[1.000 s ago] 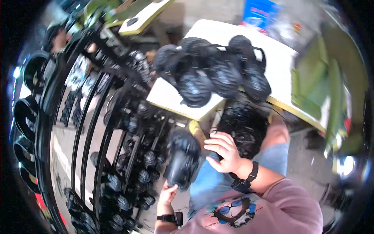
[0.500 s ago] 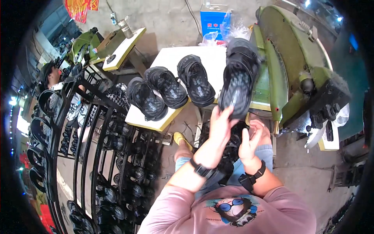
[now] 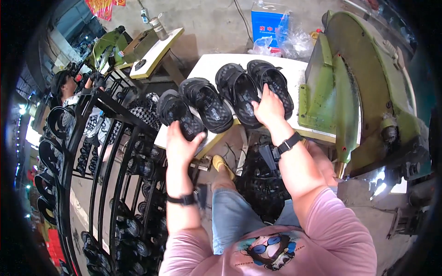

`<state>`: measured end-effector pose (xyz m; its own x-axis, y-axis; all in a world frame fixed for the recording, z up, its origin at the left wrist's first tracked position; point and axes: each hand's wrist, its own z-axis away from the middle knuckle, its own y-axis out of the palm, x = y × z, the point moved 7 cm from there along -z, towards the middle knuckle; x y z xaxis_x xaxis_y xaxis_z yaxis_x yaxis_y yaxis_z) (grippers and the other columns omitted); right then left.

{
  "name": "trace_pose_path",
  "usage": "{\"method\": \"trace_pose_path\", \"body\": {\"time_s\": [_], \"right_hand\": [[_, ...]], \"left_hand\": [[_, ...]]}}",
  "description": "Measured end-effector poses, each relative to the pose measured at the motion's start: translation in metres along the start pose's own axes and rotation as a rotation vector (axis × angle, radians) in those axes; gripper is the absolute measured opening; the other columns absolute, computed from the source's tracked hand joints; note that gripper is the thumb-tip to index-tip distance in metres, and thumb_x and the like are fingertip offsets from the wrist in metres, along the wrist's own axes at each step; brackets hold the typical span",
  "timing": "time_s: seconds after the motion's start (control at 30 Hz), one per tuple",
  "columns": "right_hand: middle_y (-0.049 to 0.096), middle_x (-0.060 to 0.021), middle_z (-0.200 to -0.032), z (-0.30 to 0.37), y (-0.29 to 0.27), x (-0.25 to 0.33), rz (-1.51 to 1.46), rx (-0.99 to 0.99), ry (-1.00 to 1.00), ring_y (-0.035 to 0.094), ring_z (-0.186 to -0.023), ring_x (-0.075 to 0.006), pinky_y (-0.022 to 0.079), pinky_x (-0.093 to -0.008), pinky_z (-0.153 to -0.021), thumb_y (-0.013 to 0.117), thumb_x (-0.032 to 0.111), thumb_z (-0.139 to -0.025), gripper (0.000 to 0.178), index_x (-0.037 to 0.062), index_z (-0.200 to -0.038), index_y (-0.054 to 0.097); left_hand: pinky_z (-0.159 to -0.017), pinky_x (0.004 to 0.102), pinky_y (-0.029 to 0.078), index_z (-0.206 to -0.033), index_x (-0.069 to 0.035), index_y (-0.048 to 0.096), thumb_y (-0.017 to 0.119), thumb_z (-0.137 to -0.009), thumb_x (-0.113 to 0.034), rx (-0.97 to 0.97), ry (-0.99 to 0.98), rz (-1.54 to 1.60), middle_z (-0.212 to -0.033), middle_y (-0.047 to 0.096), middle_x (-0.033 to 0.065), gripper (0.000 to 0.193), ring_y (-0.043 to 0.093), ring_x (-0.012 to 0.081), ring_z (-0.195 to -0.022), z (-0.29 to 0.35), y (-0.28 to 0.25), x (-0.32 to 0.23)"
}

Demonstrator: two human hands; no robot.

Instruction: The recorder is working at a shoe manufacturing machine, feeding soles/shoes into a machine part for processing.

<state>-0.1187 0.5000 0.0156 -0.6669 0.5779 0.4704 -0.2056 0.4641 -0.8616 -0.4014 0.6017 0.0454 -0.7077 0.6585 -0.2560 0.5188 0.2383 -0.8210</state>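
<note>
Several black slip-on sandals lie side by side on a white-topped table, toes pointing away from me. My left hand point(image 3: 183, 146) is at the heel of the leftmost sandal point(image 3: 177, 110), its fingers and thumb on either side of it. At the right end of the row, my right hand point(image 3: 270, 108) reaches over the heels with its fingers stretched out. Its fingertips touch the rightmost sandal point(image 3: 282, 89), and its thumb lies by the neighbouring sandal point(image 3: 244, 99). Another sandal point(image 3: 212, 108) sits between my two hands, touched by neither.
A green machine point(image 3: 368, 92) stands at the table's right end. Behind the white table point(image 3: 207, 62) are a blue can point(image 3: 268, 25) and clear plastic bags. A black rack point(image 3: 94, 152) of sandals fills the left side, with another person point(image 3: 69, 87) beyond it. More black footwear lies below the table.
The sandal that my left hand held at the right now lies on the table at the row's right end. My left hand has moved left to the leftmost sandal; my right hand has come up to the row.
</note>
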Motion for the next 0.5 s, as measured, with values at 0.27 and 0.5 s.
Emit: {"method": "trace_pose_path", "body": {"time_s": [0.27, 0.5], "right_hand": [[0.056, -0.0215, -0.117, 0.09, -0.051, -0.008, -0.368, -0.5, -0.455, 0.051, -0.112, -0.038, 0.04, -0.0432, -0.097, 0.059, 0.014, -0.083, 0.039, -0.0008, -0.118, 0.052], [0.052, -0.0172, -0.119, 0.271, -0.069, -0.045, -0.795, -0.023, -0.494, 0.047, -0.116, -0.0356, 0.036, -0.0418, -0.099, 0.084, 0.031, -0.058, 0.088, 0.005, -0.131, 0.041]], "left_hand": [[-0.089, 0.0394, 0.037, -0.112, -0.009, 0.061, 0.074, -0.058, -0.012, -0.081, 0.253, -0.101, -0.115, 0.062, 0.0032, 0.055, 0.055, 0.0238, -0.096, 0.086, -0.003, -0.011], [-0.087, 0.0409, 0.041, -0.085, -0.011, 0.068, 0.068, -0.072, -0.043, 0.032, 0.904, 0.635, -0.091, 0.066, 0.0019, 0.035, 0.059, 0.0222, -0.099, 0.17, -0.112, -0.181]]}}
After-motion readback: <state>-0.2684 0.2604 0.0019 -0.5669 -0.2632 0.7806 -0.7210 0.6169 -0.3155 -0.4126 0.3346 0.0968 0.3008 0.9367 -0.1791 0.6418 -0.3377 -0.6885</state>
